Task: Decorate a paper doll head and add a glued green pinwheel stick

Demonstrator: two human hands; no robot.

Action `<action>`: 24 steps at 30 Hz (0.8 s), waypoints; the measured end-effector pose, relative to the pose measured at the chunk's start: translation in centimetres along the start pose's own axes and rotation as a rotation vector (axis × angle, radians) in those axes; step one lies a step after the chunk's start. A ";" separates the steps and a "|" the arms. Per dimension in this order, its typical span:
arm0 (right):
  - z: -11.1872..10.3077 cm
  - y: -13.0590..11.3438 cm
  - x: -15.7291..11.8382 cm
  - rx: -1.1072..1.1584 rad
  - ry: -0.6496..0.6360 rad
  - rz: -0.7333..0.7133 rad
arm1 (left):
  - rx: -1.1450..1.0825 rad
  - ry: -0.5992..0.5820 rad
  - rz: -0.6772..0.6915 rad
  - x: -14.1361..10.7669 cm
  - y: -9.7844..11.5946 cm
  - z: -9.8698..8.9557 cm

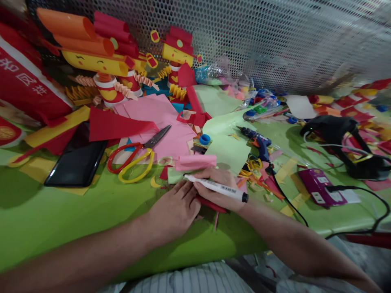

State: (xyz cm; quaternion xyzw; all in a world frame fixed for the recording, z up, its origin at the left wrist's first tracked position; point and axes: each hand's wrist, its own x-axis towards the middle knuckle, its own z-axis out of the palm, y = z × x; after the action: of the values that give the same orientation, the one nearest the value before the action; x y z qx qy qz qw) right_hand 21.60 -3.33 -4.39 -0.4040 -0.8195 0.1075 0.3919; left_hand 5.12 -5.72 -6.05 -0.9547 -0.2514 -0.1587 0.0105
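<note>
My right hand (218, 183) is closed around a white marker pen (214, 187) with a black end. The pen's tip points left, down to a small pale green piece of paper (175, 176). My left hand (175, 206) lies flat, fingers stretched toward the lower edge of that piece and close to the pen tip. Just beyond it rests a rolled pink paper (195, 162). Something dark red (213, 204) shows partly beneath my right hand. Scissors (139, 154) with one red and one yellow handle lie spread to the left.
Paper figures (175, 51) stand along the perforated metal panel (244, 36). A black phone (76, 156) lies at left. A blue glue gun (258, 142), a purple power adapter (320, 187) with a black cord and a black strapped object (345, 146) are at right. Paper scraps cover much of the green tabletop (119, 215).
</note>
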 end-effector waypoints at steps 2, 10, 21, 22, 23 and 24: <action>0.0 0.0 0.0 -0.003 0.003 -0.003 | -0.005 -0.003 -0.002 0.0 0.0 0.0; -0.4 -0.2 -0.1 -0.007 0.038 0.030 | -0.017 0.006 -0.003 -0.1 -0.1 0.0; 0.0 0.1 0.0 -0.016 0.022 -0.028 | -0.009 0.015 -0.002 0.0 -0.1 0.1; 0.0 0.1 0.0 -0.019 0.024 -0.028 | -0.013 0.010 -0.001 0.0 -0.1 0.1; 0.0 0.0 0.0 -0.026 0.028 -0.025 | -0.016 0.005 0.000 0.0 -0.1 0.1; 0.0 0.0 0.0 -0.032 0.033 -0.018 | -0.017 0.000 0.000 0.0 -0.1 0.1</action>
State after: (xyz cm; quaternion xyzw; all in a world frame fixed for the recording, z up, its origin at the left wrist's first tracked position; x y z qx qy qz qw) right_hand 21.65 -3.38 -4.39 -0.4047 -0.8181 0.0840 0.3998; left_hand 5.12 -5.64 -6.16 -0.9547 -0.2503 -0.1609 0.0024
